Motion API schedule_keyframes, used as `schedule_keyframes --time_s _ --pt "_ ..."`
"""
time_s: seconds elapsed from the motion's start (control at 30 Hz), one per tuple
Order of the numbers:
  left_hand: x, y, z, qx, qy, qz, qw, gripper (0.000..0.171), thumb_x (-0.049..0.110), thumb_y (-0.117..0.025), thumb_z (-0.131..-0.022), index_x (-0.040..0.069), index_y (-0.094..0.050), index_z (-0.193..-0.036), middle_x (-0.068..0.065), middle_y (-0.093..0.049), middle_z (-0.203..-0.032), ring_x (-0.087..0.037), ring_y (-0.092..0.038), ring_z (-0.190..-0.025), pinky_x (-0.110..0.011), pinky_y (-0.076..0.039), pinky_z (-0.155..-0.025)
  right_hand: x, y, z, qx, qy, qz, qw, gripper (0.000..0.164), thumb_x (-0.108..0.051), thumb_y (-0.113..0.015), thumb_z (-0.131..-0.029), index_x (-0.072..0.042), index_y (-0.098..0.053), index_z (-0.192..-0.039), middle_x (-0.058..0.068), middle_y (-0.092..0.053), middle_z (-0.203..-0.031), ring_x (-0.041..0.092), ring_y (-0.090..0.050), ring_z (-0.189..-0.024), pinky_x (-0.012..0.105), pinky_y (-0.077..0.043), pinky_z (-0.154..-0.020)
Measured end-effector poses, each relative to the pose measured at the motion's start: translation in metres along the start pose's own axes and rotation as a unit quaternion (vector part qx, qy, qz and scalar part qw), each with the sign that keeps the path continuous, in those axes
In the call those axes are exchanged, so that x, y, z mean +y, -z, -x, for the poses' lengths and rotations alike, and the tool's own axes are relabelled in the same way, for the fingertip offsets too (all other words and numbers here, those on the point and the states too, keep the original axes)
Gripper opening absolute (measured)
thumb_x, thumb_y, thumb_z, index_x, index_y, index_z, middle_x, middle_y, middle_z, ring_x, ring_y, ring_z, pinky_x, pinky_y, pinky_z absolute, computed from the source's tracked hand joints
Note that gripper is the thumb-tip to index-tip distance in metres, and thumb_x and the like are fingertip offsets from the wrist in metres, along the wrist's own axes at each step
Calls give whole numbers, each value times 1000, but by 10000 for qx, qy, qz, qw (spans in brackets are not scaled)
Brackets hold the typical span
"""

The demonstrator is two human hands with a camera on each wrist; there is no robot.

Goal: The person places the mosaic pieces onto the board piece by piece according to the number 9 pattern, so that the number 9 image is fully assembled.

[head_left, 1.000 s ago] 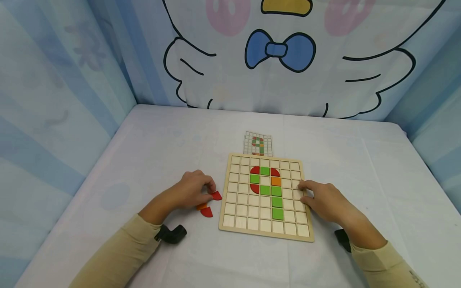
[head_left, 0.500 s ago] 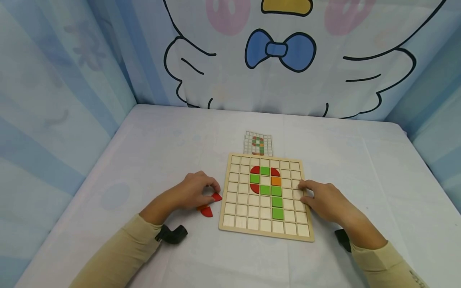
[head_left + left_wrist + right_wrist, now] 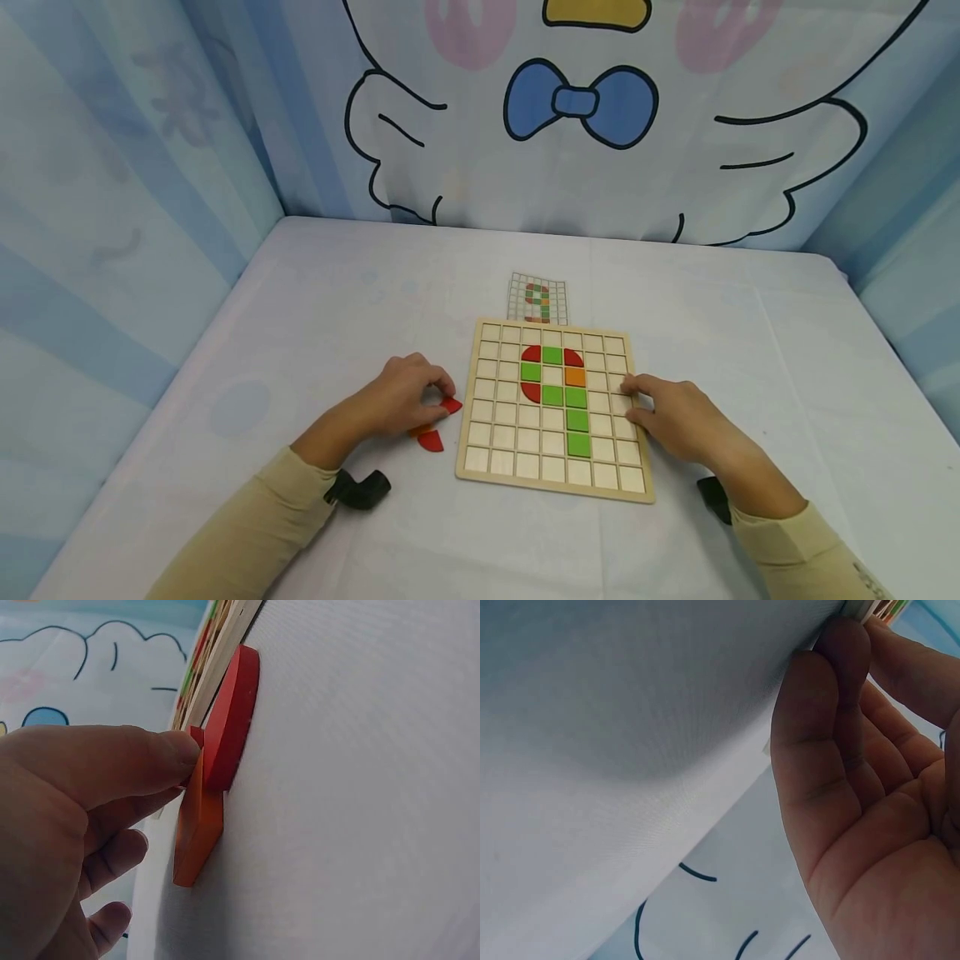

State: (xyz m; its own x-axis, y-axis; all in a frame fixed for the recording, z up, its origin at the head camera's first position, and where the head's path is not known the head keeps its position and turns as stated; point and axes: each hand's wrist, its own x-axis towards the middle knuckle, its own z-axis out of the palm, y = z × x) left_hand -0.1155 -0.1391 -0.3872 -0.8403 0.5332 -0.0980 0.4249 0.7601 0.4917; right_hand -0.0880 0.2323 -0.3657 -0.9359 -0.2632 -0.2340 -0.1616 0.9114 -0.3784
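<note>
My left hand [image 3: 405,396] is just left of the wooden grid board [image 3: 555,479], pinching a red quarter-circle tile [image 3: 452,404] between thumb and fingers. Only a sliver of that tile shows behind the thumb in the left wrist view. Close under this hand lie another red quarter-circle tile [image 3: 431,442] and an orange tile [image 3: 199,829], the orange one partly covered in the head view. My right hand [image 3: 678,417] grips the board's right edge with thumb and fingers. Red, green and orange tiles [image 3: 577,420] sit in the board's cells, forming a figure like a 9.
A pattern card [image 3: 557,300] printed with a similar coloured figure lies beyond the board, its near edge meeting the board's far rim. White cloth [image 3: 337,283] covers the table. Printed curtains [image 3: 585,183] stand behind and at both sides.
My left fingers extend slightly toward the board, then close around the red quarter-circle tile, which shifts slightly away from me. The right hand and the board stay in place.
</note>
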Motion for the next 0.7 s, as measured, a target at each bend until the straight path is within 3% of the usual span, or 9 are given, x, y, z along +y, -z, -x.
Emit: schedule_keyframes --time_s 0.27,0.53,0.7 --pt "2 2 -1 187 -9 -70 9998 15 21 -79 -87 17 -72 -99 11 -62 -91 -16 -51 -92 -41 -39 -91 0 0 0 33 17 10 10000 39 -14 -66 -96 -2 -60 -132 26 -58 -133 42 -57 -117 55 -46 -90" --pt "10 -1 -3 362 -454 77 9983 17 22 -78 -84 14 -70 -97 9 -63 -89 -16 -51 -89 -43 -39 -92 1 1 1 21 4 18 10000 40 -15 -66 -96 -2 -60 -133 27 -58 -134 41 -58 -115 54 -47 -88" --pt "19 -3 -6 301 -636 17 9975 17 24 -79 -84 16 -69 -95 11 -63 -88 -15 -51 -90 -43 -39 -91 1 0 -1 5 -16 -17 10000 39 -14 -66 -96 -3 -60 -133 26 -57 -135 41 -57 -117 55 -46 -90"
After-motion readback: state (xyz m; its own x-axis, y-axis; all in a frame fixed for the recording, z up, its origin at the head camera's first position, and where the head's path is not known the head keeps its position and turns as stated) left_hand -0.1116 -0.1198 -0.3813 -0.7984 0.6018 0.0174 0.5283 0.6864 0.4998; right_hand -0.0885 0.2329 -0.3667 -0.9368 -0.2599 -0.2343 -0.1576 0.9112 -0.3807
